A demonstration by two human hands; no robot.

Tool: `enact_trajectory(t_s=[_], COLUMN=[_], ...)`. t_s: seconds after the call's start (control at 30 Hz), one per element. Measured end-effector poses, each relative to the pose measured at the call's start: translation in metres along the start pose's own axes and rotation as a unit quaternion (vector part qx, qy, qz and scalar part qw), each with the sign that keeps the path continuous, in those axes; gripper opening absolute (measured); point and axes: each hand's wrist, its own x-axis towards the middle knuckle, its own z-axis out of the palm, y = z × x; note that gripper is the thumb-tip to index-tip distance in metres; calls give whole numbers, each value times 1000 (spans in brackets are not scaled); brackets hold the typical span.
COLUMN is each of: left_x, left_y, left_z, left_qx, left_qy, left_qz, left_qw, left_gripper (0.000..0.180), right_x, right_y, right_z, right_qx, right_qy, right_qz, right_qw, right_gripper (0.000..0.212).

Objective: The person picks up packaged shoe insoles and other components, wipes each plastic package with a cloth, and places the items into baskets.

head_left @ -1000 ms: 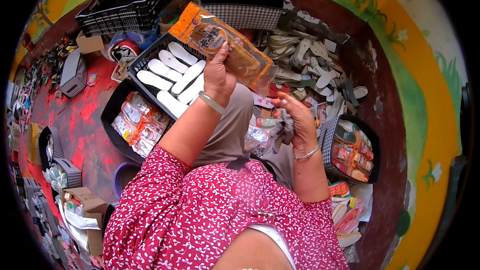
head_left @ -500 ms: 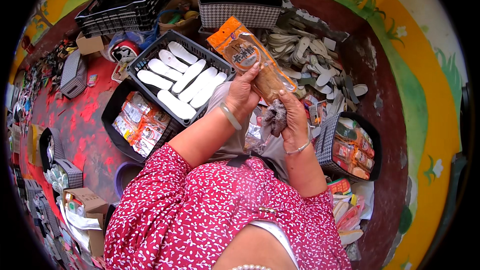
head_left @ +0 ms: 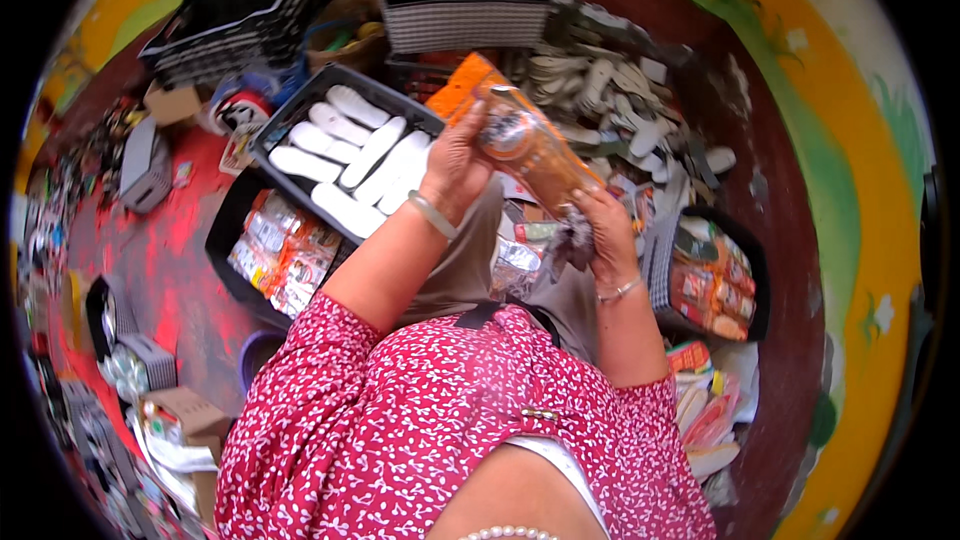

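Between my hands is a long clear package with an orange top (head_left: 540,152), holding brown insoles. My left hand (head_left: 458,162) grips its upper left edge, near the orange end. At its lower end my right hand (head_left: 606,228) pinches the corner and also clasps a crumpled grey cloth (head_left: 572,243), which hangs beneath the package. Beyond my left forearm stands a dark crate (head_left: 268,140) with several white insoles (head_left: 375,152) laid in it.
A dark bin of orange packages (head_left: 285,245) sits left of my knees, and a checked bin (head_left: 712,280) of similar packages at right. Loose insoles (head_left: 640,105) are heaped ahead on the right. A checked box (head_left: 465,25) and black crate (head_left: 235,25) stand along the far wall.
My left hand has shifted left and slightly down along the package's edge. My right hand has moved right and a little down, with the grey cloth still in it. The package tilts more.
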Motion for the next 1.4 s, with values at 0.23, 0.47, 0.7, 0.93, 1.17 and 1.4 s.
enact_trajectory(t_s=[0.23, 0.47, 0.7, 0.93, 1.17, 1.4], left_x=[3, 8, 12, 35, 34, 38], left_y=[-3, -28, -38, 4, -13, -14], left_z=[-16, -2, 13, -42, -46, -49], left_qx=[21, 7, 53, 133, 251, 269], left_qy=[-19, 14, 48, -24, 26, 24], left_qz=[-2, -87, -121, -114, -113, -136], left_qw=[1000, 996, 990, 984, 961, 953], left_gripper=[31, 35, 40, 37, 37, 33], right_x=[3, -10, -41, -89, -143, -98], right_y=[20, 32, -1, -107, -142, -98], right_z=[-29, -65, -109, -278, -479, -495], right_qx=[49, 51, 22, -167, -540, -639], right_qy=[-78, -32, 94, 294, 359, 211], right_qz=[50, 13, -3, -117, 185, 349], right_qw=[994, 998, 995, 934, 738, 653], right_gripper=[23, 27, 20, 22, 25, 33])
